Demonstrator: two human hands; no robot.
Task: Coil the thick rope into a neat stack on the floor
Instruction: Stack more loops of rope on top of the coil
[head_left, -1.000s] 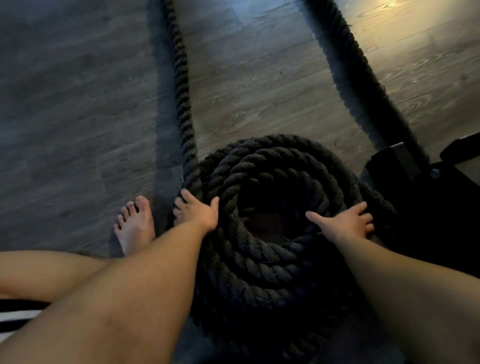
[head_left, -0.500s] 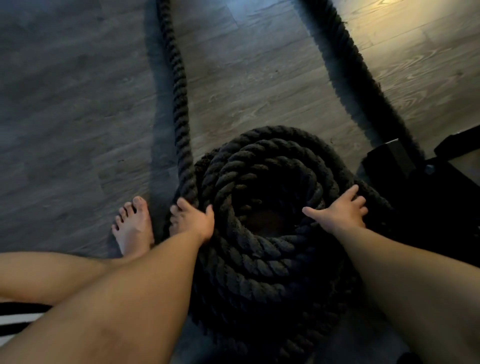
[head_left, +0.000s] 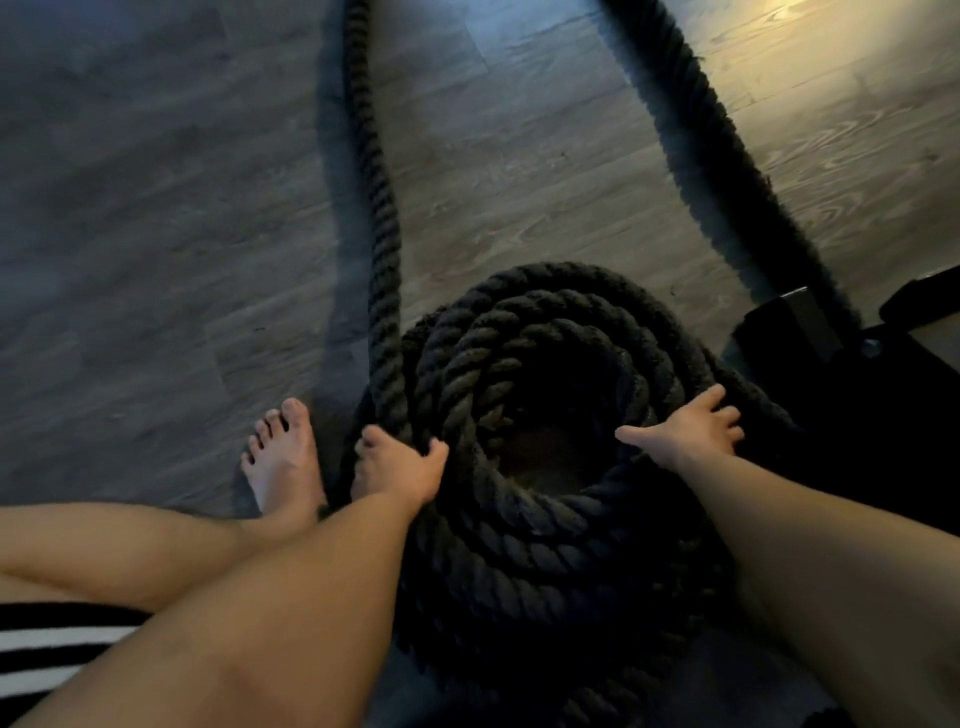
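Since a second ago the left hand has drawn back a little toward the person along the edge of the coil, and its thumb now hooks over the top turn. The right hand has hardly shifted; its fingers reach a bit further across the outer turn.

The rope is thick, dark and twisted. Most of it lies on the floor as a round stack of several turns with a hollow in the middle, between the two hands. The left hand grasps it at the stack's left edge, where a loose length joins the stack: fingers curled over the far side, thumb on the side nearer the hollow. From that hand the loose length runs straight away across the floor and out of the top of the view. The right hand lies flat and spread on the stack's right side, pressing down, its thumb pointing in toward the hollow.

A second length lies on the floor well beyond the right hand, slanting down toward a black block just past that hand; what the block is I cannot tell in the dark.

Just to the left of the left hand a bare foot stands on the floor, close beside the stack. Behind it, near the lower left corner, is a striped cloth.
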